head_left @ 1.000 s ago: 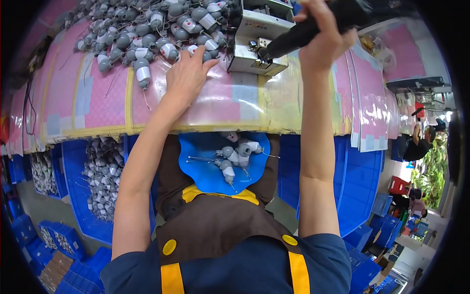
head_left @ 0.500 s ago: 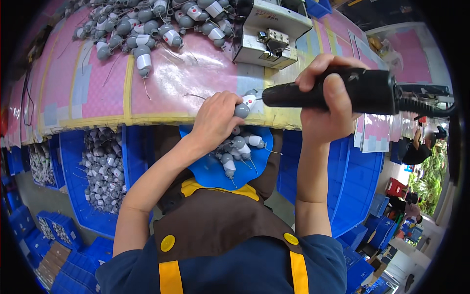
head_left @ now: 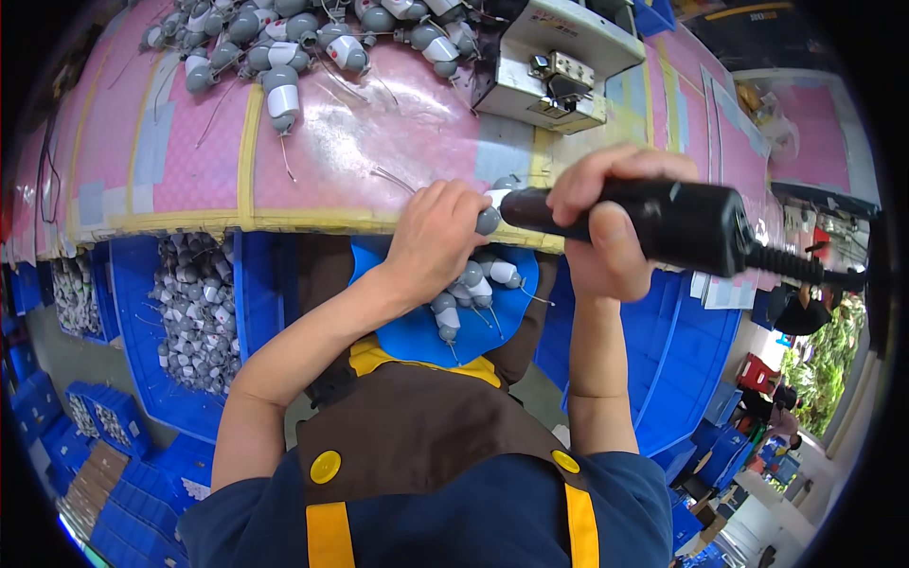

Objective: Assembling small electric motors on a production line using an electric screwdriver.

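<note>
Since 0.5 s ago your right hand (head_left: 606, 232) has swung the black power driver (head_left: 663, 222) lower and more level, and your left hand (head_left: 437, 237) has come up to meet its nose at the near edge of the surface (head_left: 312, 161). The small grey motor (head_left: 489, 220) sits pinched in your left fingertips, touching the driver's tip; that hand is curled nearly closed around it, while your right hand is wrapped fully shut around the driver's barrel.

The motor looks like a light, rigid little metal cylinder with a smooth rounded end, so it could roll or slip; hold it by the body, not by its thin trailing wires, which look easy to bend. The driver is a thick matte black tube with a ribbed cable boot at its rear, likely the heavier item.

Below your hands, a blue tray (head_left: 417, 331) in your lap holds a few more grey-and-white motors. Farther off, a heap of similar motors (head_left: 284, 47) lies on the pink padded surface with yellow tape lines, beside a beige metal box (head_left: 559, 57). Blue plastic bins (head_left: 189, 312) under the edge hold more motors
</note>
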A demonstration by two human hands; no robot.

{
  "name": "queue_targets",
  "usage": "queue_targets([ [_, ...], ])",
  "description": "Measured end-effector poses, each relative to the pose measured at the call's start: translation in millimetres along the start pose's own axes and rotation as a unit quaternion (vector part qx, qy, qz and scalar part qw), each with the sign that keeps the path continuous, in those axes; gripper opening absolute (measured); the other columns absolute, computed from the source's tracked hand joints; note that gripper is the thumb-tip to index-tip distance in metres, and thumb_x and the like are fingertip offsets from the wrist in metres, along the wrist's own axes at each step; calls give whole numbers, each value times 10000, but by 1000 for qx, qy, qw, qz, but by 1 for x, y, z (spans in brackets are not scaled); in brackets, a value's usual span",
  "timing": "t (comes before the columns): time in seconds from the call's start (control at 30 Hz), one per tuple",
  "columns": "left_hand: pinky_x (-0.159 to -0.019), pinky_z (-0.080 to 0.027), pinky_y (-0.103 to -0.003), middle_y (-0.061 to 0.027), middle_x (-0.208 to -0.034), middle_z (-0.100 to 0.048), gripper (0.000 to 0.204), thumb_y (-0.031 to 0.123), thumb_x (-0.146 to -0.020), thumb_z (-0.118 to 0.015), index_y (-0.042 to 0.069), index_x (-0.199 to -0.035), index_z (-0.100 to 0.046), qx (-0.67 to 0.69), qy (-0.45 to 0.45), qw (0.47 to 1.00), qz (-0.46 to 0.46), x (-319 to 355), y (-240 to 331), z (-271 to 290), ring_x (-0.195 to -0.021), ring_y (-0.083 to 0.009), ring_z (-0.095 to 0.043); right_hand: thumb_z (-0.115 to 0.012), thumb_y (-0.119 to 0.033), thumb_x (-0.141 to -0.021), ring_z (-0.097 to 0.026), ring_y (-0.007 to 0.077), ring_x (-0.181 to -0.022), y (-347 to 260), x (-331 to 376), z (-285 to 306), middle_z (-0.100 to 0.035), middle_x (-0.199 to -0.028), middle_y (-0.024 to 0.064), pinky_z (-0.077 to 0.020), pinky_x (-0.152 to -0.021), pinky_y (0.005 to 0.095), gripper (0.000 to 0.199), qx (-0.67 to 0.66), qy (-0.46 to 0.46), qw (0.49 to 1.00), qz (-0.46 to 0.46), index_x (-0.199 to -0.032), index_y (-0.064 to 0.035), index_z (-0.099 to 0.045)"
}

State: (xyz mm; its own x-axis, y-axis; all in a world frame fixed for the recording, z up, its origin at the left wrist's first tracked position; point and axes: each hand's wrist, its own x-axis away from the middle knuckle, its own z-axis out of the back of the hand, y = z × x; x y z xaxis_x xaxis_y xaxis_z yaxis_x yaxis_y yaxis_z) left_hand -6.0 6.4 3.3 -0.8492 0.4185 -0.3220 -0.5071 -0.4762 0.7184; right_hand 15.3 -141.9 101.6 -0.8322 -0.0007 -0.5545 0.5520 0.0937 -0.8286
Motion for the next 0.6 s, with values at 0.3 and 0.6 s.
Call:
queue_targets([
  [0.3,-704,-429,-380,-114,-917,-568,473,19,-569,-729,26,-1005,-547,25,31,999,5,2,-4,-6,-833,-304,-536,-733,-193,-722,-532,168,-576,3,0,7,-550,-730,102,-480,-538,291,431,-111,-46,992,-26,-999,-50,-436],
  [0.6,-700,-434,-377,-114,-925,-576,466,21,-582,-722,20,-1014,-547,17,34,999,0,2,-6,-6,-834,-304,-543,-698,-244,-731,-511,157,-519,4,-2,6,-534,-708,78,-469,-491,289,414,-93,-69,993,-3,-1001,-54,-447],
])
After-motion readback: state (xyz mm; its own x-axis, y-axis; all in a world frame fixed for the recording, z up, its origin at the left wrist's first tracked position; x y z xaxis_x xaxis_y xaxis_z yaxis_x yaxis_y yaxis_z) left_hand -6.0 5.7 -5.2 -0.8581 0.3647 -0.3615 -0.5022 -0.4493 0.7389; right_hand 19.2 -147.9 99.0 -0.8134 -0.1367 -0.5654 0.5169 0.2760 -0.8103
